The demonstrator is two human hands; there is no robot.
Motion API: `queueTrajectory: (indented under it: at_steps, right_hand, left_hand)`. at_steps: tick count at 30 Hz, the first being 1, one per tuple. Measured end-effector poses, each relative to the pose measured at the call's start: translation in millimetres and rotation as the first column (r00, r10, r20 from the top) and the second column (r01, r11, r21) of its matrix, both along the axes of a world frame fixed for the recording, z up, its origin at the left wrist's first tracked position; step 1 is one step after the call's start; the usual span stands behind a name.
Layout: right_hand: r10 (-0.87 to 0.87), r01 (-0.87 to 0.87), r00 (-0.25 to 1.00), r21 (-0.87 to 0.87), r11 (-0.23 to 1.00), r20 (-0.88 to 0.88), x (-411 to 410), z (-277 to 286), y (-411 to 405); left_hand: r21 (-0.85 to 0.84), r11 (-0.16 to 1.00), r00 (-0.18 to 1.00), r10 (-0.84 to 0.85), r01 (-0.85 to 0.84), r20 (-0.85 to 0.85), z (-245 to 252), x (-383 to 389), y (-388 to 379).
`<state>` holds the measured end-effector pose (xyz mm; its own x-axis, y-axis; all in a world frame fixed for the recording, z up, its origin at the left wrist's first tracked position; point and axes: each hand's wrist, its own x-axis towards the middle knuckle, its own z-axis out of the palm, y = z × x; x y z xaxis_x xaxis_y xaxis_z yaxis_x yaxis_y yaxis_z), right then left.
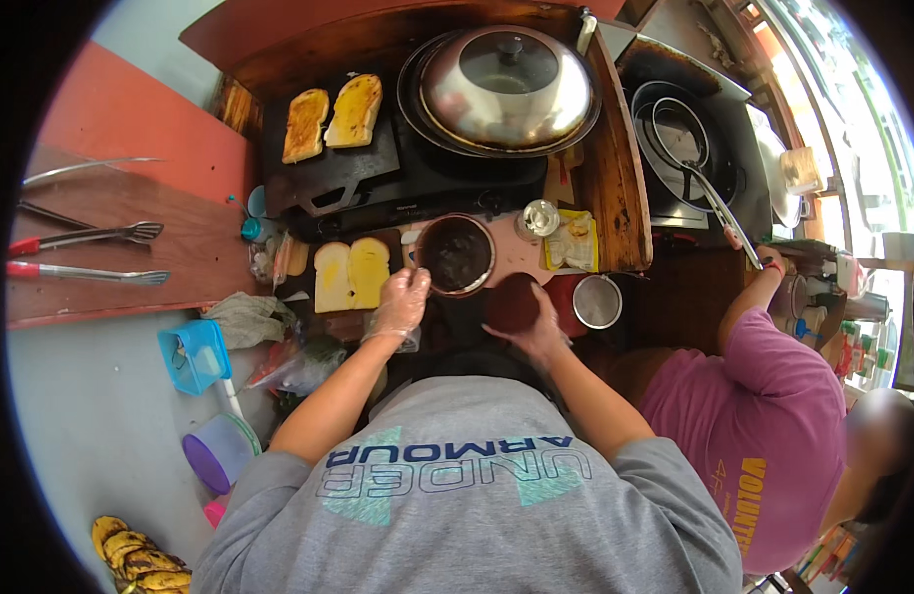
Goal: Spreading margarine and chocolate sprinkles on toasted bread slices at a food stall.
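My left hand (402,303), in a clear plastic glove, has its fingers at the rim of a round container (455,254) with dark contents. In my right hand (535,327) is a dark red round lid (512,303), held beside the container. Two bread slices (351,275) with yellow spread lie left of the container. Beyond them, two browned bread slices (332,119) rest on a black flat griddle (338,167). A glass jar (538,219) and a yellow packet (573,239) stand to the container's right.
A large lidded pan (509,89) sits on the stove. Wooden boards (626,171) edge the cooking area. Several tongs (93,237) hang at the left. A co-worker in a purple shirt (754,431) holds a strainer (679,134) over a pan at the right. A metal-rimmed cup (597,301) is near my right hand.
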<state>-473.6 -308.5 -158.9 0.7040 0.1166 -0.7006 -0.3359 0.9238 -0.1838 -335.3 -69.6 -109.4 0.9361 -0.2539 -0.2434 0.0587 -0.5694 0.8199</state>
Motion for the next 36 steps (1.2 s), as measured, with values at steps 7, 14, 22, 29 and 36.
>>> queueTrajectory:
  at_steps: [7, 14, 22, 29, 36]
  right_hand:
    - [-0.196, 0.176, 0.972, -0.151, 0.973, -0.128, 65, -66, 46]
    - [-0.262, 0.238, 0.96, -0.208, 0.949, -0.097, 57, -61, 43]
    - [-0.005, -0.074, 0.99, -0.535, 0.842, -0.144, 28, -61, 31]
    - [0.005, -0.049, 0.994, -0.419, 0.907, -0.105, -46, -8, 30]
    - [-0.227, 0.136, 0.968, -0.54, 0.83, -0.105, -110, 68, -11]
  left_hand:
    - [-0.184, 0.978, 0.969, 0.047, -0.094, -0.243, -30, 10, 10]
    - [0.043, 0.985, 0.956, -0.153, 0.169, -0.25, -49, 15, -31]
    - [0.018, 0.984, 0.964, -0.172, 0.18, -0.203, -7, 14, -38]
    - [-0.007, 0.944, 0.935, -0.328, 0.33, -0.132, -4, 23, 24]
    - [-0.108, 0.879, 0.884, -0.452, 0.464, 0.12, 56, 45, 27]
